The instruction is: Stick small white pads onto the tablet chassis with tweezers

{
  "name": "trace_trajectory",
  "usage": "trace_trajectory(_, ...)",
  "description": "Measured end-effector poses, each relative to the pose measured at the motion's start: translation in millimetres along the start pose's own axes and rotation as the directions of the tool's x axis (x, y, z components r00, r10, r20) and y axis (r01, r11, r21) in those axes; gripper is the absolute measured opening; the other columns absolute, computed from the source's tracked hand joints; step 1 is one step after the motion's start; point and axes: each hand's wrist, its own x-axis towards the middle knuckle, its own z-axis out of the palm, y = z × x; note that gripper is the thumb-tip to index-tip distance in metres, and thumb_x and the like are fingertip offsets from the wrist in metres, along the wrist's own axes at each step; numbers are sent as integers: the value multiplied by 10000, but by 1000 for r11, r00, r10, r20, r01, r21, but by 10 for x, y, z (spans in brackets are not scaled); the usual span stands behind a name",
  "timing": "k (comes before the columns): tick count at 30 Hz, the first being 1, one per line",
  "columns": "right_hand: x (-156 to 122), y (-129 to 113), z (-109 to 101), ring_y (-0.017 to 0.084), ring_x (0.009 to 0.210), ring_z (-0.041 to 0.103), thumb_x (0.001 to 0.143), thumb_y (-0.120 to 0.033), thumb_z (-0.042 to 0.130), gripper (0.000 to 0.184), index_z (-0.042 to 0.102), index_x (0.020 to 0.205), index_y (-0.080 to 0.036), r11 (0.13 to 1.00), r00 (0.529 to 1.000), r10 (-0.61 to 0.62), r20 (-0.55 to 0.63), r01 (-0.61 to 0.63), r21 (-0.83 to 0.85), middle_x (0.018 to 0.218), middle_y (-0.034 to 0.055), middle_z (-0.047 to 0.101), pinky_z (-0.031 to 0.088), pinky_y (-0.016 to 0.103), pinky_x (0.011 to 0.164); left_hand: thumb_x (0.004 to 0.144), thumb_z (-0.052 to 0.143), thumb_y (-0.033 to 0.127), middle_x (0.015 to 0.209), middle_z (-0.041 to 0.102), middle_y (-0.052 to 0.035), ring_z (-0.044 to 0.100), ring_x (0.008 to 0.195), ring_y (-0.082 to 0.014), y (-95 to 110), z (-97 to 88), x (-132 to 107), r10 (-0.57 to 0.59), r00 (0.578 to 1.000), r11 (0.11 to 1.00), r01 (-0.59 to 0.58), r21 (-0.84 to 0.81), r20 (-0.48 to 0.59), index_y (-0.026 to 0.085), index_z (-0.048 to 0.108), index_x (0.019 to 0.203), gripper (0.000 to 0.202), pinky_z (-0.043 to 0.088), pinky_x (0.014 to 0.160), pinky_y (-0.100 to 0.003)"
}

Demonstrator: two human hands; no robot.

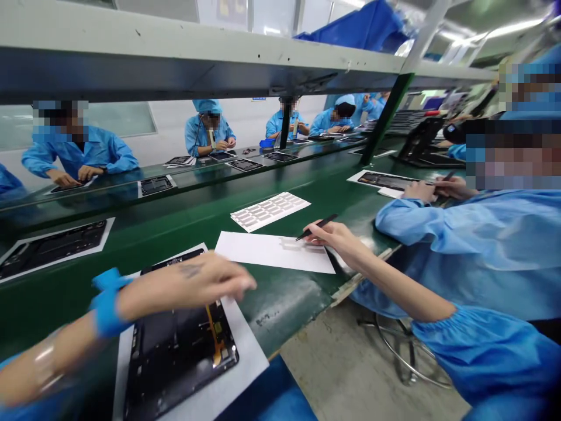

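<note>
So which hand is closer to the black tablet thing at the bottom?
Left. The left hand is over the black tablet; the right hand is farther right, holding a black tool at a white sheet.

The left hand (210,282) hides part of the black device (175,356).

A single camera, worn on the person's head, looked forward and down from the near side of the table (289,298). It sat close to the work: the left hand (214,280) and right hand (328,234) reached in from the lower sides, and an opened device (175,362) loomed large at the lower left. The aim was shallow enough to include the shelf (175,47) across the top and, beneath it, the far-side workers (197,137), much smaller. The wide view ran along the table toward the upper right, where the frame's edge cut off a nearby co-worker (486,245).
</note>
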Motion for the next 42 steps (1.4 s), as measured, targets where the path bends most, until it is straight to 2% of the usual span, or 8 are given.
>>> trace_trajectory(3, 61, -17, 44, 218, 800, 696, 677, -617, 767, 488, 687, 854, -169, 998, 996, 49, 68, -47, -31, 808, 103, 755, 519, 303, 728, 1000, 489, 387, 1397, 553, -111, 496, 1302, -270, -263, 34, 860, 235, 972, 928, -226, 296, 5, 201, 615, 1288, 365, 366, 1113, -409)
trace_trajectory(5, 79, -40, 58, 205, 768, 685, 665, -636, 758, 509, 673, 858, -172, 996, 993, 72, 96, -66, -67, 798, 95, 759, 498, 295, 698, 971, 550, 391, 1537, 381, -127, 346, 1418, -315, -443, 172, 1270, 335, 936, 863, -351, 365, 107, 203, 547, 1378, 448, 260, 1177, -461)
trace_trajectory(9, 69, -89, 63, 176, 672, 645, 608, -690, 753, 560, 656, 800, -173, 991, 990, 92, 107, -81, -104, 720, 71, 752, 452, 290, 644, 1016, 428, 461, 1614, 224, -63, 174, 1496, -281, -701, 463, 1613, 415, 897, 851, -443, 283, 154, 270, 411, 1485, 507, 164, 1221, -450)
trace_trajectory(14, 42, -172, 107, 167, 626, 622, 602, -699, 751, 558, 661, 769, -175, 986, 986, 127, 106, -114, -120, 702, 74, 756, 393, 286, 592, 1039, 291, 517, 1629, 165, -22, 113, 1510, -253, -786, 609, 1630, 394, 908, 894, -415, 170, 143, 333, 304, 1526, 521, 113, 1224, -492)
trace_trajectory(26, 80, -243, 62, 163, 655, 593, 620, -699, 756, 582, 698, 799, -149, 960, 970, 223, 96, -202, -194, 722, 93, 748, 393, 275, 610, 1034, 322, 505, 1629, 168, -4, 110, 1511, -256, -750, 655, 1637, 379, 919, 914, -390, 115, 105, 351, 336, 1510, 500, 88, 1222, -492)
trace_trajectory(33, 42, -193, 150, 129, 579, 495, 580, -705, 775, 573, 693, 709, -153, 971, 987, 158, 23, -151, -184, 643, 34, 662, 341, 269, 543, 1035, 318, 492, 1631, 165, -2, 132, 1507, -269, -756, 641, 1630, 384, 917, 908, -396, 137, 106, 366, 348, 1501, 484, 119, 1211, -510)
trace_trajectory(37, -11, -219, 216, 129, 562, 503, 537, -701, 804, 579, 688, 707, -160, 983, 985, 172, -28, -174, -54, 630, 26, 646, 395, 281, 571, 1032, 332, 482, 1618, 216, -36, 186, 1493, -282, -746, 643, 1627, 394, 915, 901, -403, 158, 87, 353, 377, 1490, 478, 177, 1193, -517)
trace_trajectory(42, -40, -533, 343, 168, 647, 562, 534, -695, 810, 542, 690, 670, -184, 999, 991, -36, -132, 39, 16, 672, 42, 647, 441, 296, 611, 1032, 357, 460, 1604, 256, -51, 219, 1484, -265, -682, 587, 1554, 396, 916, 875, -396, 279, 57, 327, 352, 1505, 491, 210, 1194, -471)
